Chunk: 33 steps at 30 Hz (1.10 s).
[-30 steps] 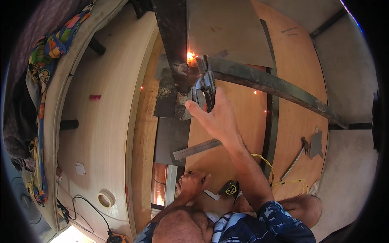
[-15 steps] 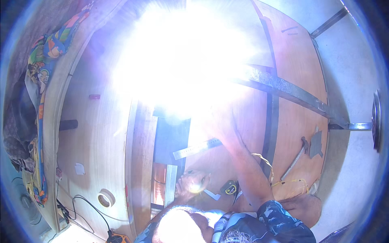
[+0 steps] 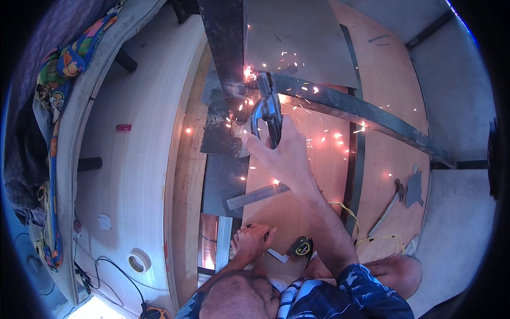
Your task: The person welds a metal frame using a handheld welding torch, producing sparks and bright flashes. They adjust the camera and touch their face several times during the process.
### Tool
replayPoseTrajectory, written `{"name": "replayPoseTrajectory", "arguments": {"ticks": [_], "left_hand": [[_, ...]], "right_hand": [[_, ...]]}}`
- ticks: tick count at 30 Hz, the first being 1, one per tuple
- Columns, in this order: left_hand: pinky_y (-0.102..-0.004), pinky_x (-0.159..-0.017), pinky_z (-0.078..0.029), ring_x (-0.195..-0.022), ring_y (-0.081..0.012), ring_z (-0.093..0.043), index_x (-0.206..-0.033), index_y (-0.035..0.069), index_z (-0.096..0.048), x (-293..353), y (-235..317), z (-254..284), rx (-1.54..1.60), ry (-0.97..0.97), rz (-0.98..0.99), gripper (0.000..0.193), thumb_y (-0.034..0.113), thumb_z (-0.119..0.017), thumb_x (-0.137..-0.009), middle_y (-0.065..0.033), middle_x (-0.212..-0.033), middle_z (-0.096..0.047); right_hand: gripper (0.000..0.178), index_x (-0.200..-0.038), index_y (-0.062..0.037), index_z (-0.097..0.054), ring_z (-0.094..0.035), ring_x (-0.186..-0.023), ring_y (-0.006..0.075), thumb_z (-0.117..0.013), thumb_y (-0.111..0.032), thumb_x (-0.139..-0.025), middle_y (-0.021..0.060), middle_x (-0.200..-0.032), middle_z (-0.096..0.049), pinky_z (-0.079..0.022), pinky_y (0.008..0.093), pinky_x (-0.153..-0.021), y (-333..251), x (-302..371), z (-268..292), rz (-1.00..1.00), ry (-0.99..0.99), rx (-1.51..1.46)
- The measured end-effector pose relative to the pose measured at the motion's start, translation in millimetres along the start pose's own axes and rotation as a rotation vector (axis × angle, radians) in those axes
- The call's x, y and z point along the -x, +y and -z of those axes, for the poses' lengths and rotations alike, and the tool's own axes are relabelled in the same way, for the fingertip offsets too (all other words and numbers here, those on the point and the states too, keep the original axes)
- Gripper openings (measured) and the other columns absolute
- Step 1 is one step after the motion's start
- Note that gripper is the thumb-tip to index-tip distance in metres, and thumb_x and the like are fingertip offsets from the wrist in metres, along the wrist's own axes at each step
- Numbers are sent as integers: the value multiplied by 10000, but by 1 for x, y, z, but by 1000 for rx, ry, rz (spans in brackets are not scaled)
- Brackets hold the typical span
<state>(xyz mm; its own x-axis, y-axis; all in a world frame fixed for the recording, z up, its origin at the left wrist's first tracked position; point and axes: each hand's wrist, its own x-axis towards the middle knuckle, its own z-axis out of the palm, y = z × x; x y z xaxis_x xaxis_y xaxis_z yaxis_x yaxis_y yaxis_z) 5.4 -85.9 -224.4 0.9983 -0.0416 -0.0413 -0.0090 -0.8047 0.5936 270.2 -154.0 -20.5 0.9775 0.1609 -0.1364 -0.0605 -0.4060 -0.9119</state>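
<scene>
My right hand (image 3: 284, 151) is closed around a blue and black welding electrode holder (image 3: 272, 114). The holder's head is close to the corner where a dark upright metal bar (image 3: 226, 40) meets a long metal bar (image 3: 340, 103) running off to the right. Orange sparks (image 3: 248, 73) glow at that joint, and several more fly about the holder and my right hand. Lower down, my left hand (image 3: 252, 239) has its fingers curled in; a bit of something dark shows by them, too small to name. A steel ruler (image 3: 255, 196) lies between my hands.
A tape measure (image 3: 302, 246) sits right of my left hand. Farther right are twisted yellow wire (image 3: 345, 208), a hammer (image 3: 385, 215) and a grey metal scrap (image 3: 414, 189). On the left lie a tape roll (image 3: 139, 260) and a black cable (image 3: 119, 271); patterned cloth (image 3: 71, 61) hangs beyond.
The blinding white glare over the joint has gone, leaving scattered orange sparks. The electrode holder and metal bars now show clearly. My left hand stays in about the same place.
</scene>
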Motion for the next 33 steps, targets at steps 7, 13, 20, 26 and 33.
{"name": "replayPoseTrajectory", "arguments": {"ticks": [7, 13, 20, 26, 33], "left_hand": [[-588, -675, -569, -710, -433, -698, -746, 121, -683, 0, 1, 1, 55, -113, 91, 386, 435, -714, -969, -121, -759, -720], [-562, -670, -579, -665, -397, -707, -752, 119, -691, 0, 3, 4, 52, -86, 81, 339, 388, -735, -954, -99, -745, -729], [-553, -680, -585, -660, -387, -715, -761, 113, -707, -2, 2, 4, 87, -74, 58, 330, 381, -740, -950, -105, -732, -731], [-461, -731, -591, -664, -335, -721, -813, 141, -759, -5, 4, 8, 192, 1, 60, 232, 341, -763, -930, -91, -712, -715], [-544, -628, -556, -626, -391, -678, -712, 121, -684, -3, 3, 3, 74, -32, 48, 357, 392, -759, -932, -118, -678, -676]], "right_hand": [[544, -1107, 32, -609, -622, -639, 137, -867, -377, -859, 33, -724, -622, -517, 329, -593, -1, -1, 2, 0, -37, -38], [586, -1101, 80, -580, -679, -570, 192, -858, -380, -866, 74, -660, -639, -545, 361, -548, 6, -4, -2, 52, -11, 33], [490, -1127, 23, -618, -658, -819, 146, -841, -341, -889, 98, -905, -680, -540, 327, -678, -6, -2, 6, -49, -67, 78], [392, -1209, 39, -618, -663, -834, 166, -776, -227, -968, 114, -946, -675, -569, 349, -676, -10, 0, 1, 21, -4, 181], [559, -1021, 32, -550, -664, -530, 154, -896, -366, -838, 69, -636, -663, -528, 329, -481, 3, -1, 2, 111, 47, -29]]}}
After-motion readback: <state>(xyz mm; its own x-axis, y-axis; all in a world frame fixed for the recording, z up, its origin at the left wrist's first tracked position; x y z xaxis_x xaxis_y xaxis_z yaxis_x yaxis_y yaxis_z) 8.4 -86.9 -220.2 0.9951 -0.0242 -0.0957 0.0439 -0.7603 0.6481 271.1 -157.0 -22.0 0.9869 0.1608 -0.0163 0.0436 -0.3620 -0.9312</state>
